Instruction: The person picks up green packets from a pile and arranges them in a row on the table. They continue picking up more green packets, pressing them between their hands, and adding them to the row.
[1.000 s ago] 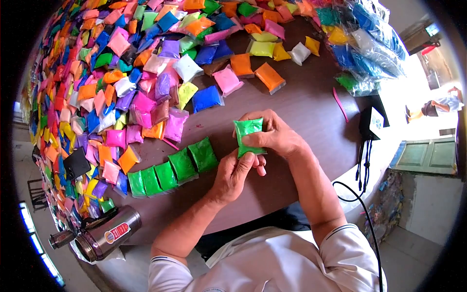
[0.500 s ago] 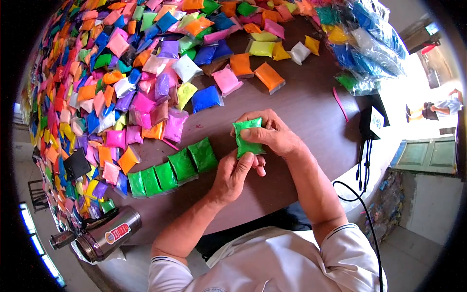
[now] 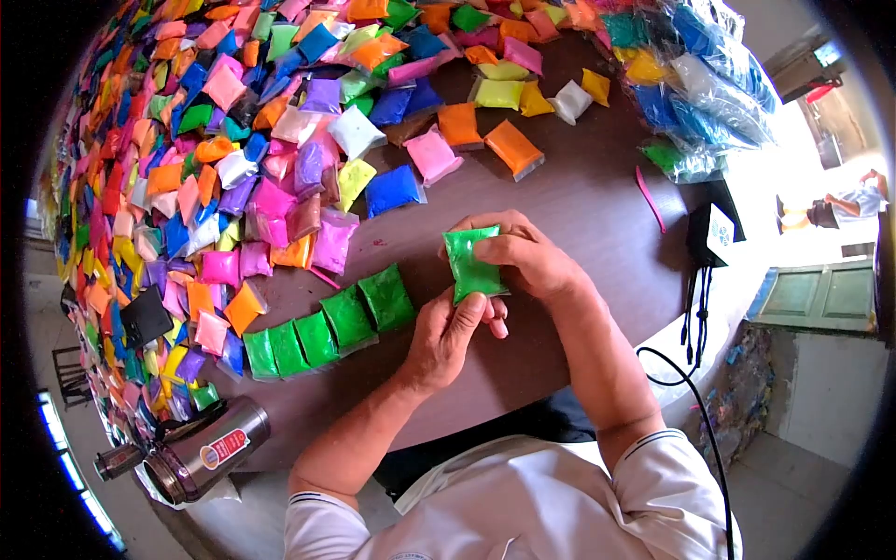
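Note:
Between both hands I hold a small clear packet of bright green clay-like stuff (image 3: 474, 266) above the table. My left hand (image 3: 446, 334) pinches its lower edge, thumb on top. My right hand (image 3: 534, 257) grips its right side, the thumb pressing on the face and the other fingers behind it, partly hidden. To the left of my hands, a row of several similar green packets (image 3: 317, 338) lies side by side on the brown table (image 3: 560, 177).
A big heap of many-coloured packets (image 3: 224, 187) covers the table's left and far side. Plastic-wrapped bundles (image 3: 700, 84) lie far right, near a pink stick (image 3: 651, 200) and a black box with cables (image 3: 714, 235). A steel flask (image 3: 210, 450) lies front left. A person (image 3: 845, 203) is in the background.
My right thumb has shifted slightly on the green packet, baring more of its face. Both hands stay in nearly the same place, and the row lies as before.

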The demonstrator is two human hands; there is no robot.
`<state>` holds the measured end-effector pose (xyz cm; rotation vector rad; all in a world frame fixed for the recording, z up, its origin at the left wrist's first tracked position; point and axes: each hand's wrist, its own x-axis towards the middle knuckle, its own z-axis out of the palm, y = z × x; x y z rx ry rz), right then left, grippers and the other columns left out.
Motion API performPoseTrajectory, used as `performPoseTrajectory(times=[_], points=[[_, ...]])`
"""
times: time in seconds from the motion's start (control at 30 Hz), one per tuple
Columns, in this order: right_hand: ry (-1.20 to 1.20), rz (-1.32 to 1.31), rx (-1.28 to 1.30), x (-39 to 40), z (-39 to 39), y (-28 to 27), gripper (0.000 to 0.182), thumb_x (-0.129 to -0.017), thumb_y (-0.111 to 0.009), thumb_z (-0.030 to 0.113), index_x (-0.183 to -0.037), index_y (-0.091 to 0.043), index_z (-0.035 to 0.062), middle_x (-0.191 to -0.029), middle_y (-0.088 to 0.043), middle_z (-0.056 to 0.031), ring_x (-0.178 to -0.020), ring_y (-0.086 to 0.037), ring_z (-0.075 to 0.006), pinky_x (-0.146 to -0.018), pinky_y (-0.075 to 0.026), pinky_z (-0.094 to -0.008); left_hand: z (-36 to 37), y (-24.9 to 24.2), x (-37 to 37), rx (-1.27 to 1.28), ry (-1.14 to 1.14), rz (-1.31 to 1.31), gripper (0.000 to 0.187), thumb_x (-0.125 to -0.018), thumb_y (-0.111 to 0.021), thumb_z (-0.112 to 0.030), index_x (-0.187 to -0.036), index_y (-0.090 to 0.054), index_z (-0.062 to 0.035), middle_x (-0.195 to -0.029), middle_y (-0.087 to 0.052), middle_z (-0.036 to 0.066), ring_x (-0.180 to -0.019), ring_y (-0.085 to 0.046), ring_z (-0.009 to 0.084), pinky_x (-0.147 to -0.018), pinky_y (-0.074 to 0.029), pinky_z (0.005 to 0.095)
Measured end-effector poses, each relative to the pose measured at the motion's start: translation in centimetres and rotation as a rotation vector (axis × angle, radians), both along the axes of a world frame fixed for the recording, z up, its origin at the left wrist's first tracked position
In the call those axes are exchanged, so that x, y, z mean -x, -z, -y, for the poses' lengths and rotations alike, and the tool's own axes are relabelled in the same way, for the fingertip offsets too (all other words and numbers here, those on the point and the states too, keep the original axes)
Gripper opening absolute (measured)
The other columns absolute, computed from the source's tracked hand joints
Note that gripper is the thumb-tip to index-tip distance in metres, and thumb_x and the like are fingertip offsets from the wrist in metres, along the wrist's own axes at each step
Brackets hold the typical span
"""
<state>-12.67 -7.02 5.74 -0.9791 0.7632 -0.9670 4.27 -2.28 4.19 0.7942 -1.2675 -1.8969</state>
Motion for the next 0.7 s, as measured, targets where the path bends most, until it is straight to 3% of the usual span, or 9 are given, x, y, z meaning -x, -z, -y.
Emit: performPoseTrajectory(times=[0.27, 0.33, 0.53, 0.6, 0.7], points=[[-0.103, -0.152, -0.033, 1.1, 0.1, -0.2, 0.029, -0.084, -0.056, 0.022, -0.092, -0.065, -0.0046, -0.084, -0.064, -0.0069, -0.077, -0.059, -0.0132, -0.07, -0.047, -0.0267, -0.1, 0.1, 0.0, 0.016, -0.012, 0.001, 0.033, -0.101, -0.043, -0.029, -0.086, -0.052, -0.0011, -0.088, -0.06, 0.01, -0.076, -0.059, 0.0128, -0.075, -0.048, 0.0269], [-0.125, -0.16, -0.079, 1.0, 0.1, -0.2, 0.029, -0.084, -0.056, 0.022, -0.092, -0.065, -0.0047, -0.083, -0.064, -0.0069, -0.076, -0.059, -0.0132, -0.07, -0.047, -0.0268, 0.0, 0.2, 0.0, 0.063, 0.012, 0.053, 0.037, -0.102, -0.039, -0.035, -0.086, -0.049, -0.0027, -0.09, -0.061, 0.012, -0.077, -0.061, 0.017, -0.077, -0.049, 0.0323], [0.067, -0.132, -0.013, 1.4, -0.2, 1.7, 0.03, -0.085, -0.061, 0.026, -0.089, -0.066, -0.0031, -0.074, -0.063, -0.0044, -0.068, -0.058, -0.0113, -0.062, -0.046, -0.0256, 0.0, 0.1, 0.0, -0.006, -0.013, -0.017, 0.033, -0.101, -0.043, -0.029, -0.087, -0.052, -0.0012, -0.089, -0.06, 0.01, -0.076, -0.059, 0.013, -0.075, -0.048, 0.0273], [-0.203, -0.302, -0.024, 1.9, 0.0, -1.3, 0.03, -0.083, -0.067, 0.028, -0.085, -0.066, -0.002, -0.07, -0.062, -0.0016, -0.064, -0.056, -0.0095, -0.056, -0.043, -0.0245, 0.2, -0.1, 0.2, -0.037, -0.021, -0.052, 0.033, -0.101, -0.043, -0.029, -0.087, -0.052, -0.0013, -0.089, -0.06, 0.01, -0.076, -0.059, 0.0128, -0.075, -0.048, 0.0273], [-0.212, -0.22, -0.071, 1.3, 0.0, -2.1, 0.025, -0.081, -0.071, 0.023, -0.082, -0.065, -0.001, -0.067, -0.061, 0.0001, -0.059, -0.054, -0.0075, -0.051, -0.04, -0.0233, 0.3, 0.0, 0.0, -0.068, -0.024, -0.056, 0.033, -0.101, -0.044, -0.03, -0.087, -0.052, -0.0011, -0.088, -0.06, 0.009, -0.076, -0.059, 0.0123, -0.074, -0.049, 0.0273]])
